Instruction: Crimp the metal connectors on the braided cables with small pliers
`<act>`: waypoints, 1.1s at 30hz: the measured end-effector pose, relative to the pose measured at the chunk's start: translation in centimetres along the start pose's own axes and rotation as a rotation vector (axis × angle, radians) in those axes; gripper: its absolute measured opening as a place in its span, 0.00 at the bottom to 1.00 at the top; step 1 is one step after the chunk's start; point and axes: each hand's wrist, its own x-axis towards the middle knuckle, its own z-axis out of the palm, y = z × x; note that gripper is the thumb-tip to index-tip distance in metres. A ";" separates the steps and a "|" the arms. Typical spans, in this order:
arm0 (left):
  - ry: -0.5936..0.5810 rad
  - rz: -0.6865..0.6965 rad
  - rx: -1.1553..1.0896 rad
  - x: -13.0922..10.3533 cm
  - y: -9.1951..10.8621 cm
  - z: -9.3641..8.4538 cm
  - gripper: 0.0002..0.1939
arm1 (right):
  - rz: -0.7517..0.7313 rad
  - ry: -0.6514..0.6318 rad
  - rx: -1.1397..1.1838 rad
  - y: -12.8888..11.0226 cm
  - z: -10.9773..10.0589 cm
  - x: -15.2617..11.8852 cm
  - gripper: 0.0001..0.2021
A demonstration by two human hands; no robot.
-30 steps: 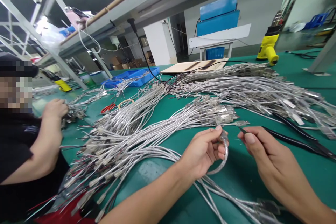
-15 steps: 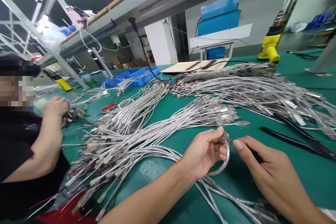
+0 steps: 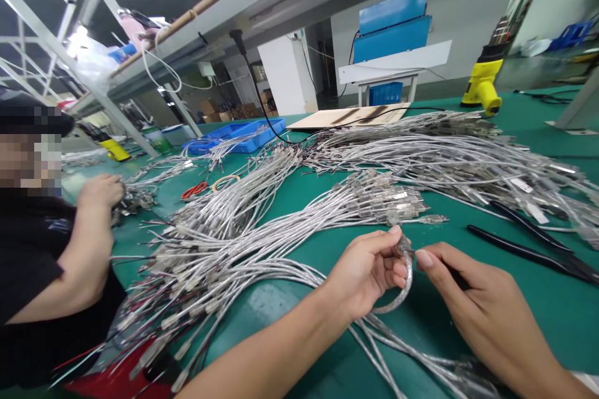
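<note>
My left hand [image 3: 362, 274] pinches the end of a silvery braided cable [image 3: 406, 290] between thumb and fingers, just above the green tabletop [image 3: 299, 318]. The cable bends down in a loop below the fingertips. My right hand [image 3: 489, 302] is closed in a pinch close beside that cable end. A thin dark piece shows between its fingertips and the cable end, too small to name. Under my hands, several more silvery cables [image 3: 393, 346] run toward the front edge. Beyond my left hand lies a bundle of cables with clear plug ends [image 3: 388, 199].
Black-handled pliers [image 3: 528, 252] lie spread at the right. Large cable piles [image 3: 458, 153] cover the back. A yellow heat gun [image 3: 484, 84] stands at the back right. A blue tray [image 3: 253, 142] and red-handled scissors [image 3: 194, 190] are at the left, near a co-worker's arm [image 3: 88, 243].
Almost nothing differs. Both my hands keep their grip at the cable end, and the whole view has shifted very slightly.
</note>
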 end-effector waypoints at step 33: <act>0.010 0.019 0.004 -0.1 -0.2 0.1 0.11 | -0.031 0.013 -0.029 -0.1 0.2 -0.1 0.18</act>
